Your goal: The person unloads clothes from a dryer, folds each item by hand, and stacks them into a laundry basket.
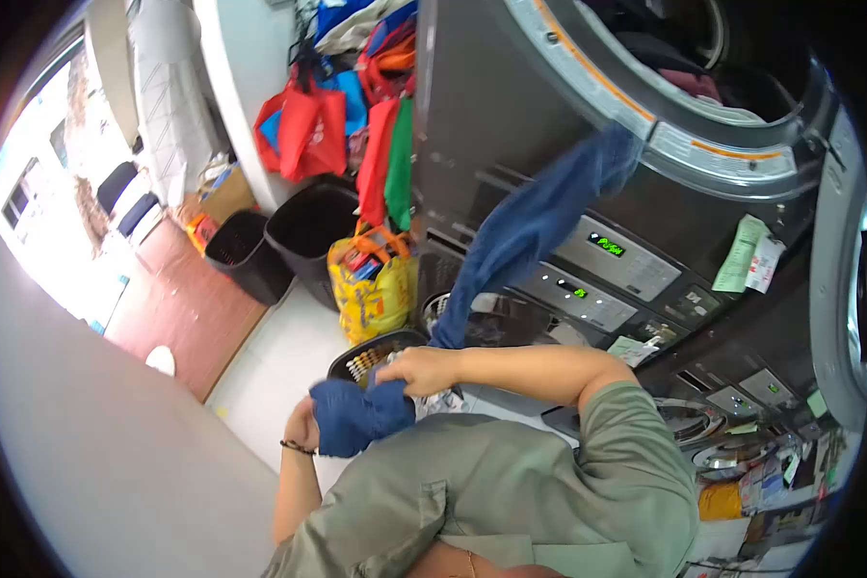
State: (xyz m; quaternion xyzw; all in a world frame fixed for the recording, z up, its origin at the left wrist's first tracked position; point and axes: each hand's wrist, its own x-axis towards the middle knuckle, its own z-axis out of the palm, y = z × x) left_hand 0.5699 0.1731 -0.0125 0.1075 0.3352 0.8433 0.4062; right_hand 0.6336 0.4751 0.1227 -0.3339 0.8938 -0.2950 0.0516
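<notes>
- Blue garment [361,419], one: near, in front of the chest, bunched between the hands; a long part [520,236] reaches far right, its end blurred and seen against the machine's round rim [732,159]. Whether they touch, cannot tell.
- Right hand [422,372], bare: on the right side of the bunch; fingers curled close together, apparently pinching cloth. Thumb placement not clear.
- Left hand [302,426], bare, dark bracelet [299,447] at the wrist: at the bunch's left edge; fingers largely behind cloth, so spread or pressed cannot be told.
- Dark basket [342,366]: just beyond the hands, partly hidden by them.
- Yellow bag [354,306]: farther off, on the floor [294,332].
- Handling, as judged: a firm pinch on a doubled edge suits the right hand; a flat, supporting left hand would spread the bunch without twisting it.
- Care, as judged: the long loose part could catch on the rim or drag across the control panel [641,265]; short, slow pulls towards the chest suit it best.
</notes>
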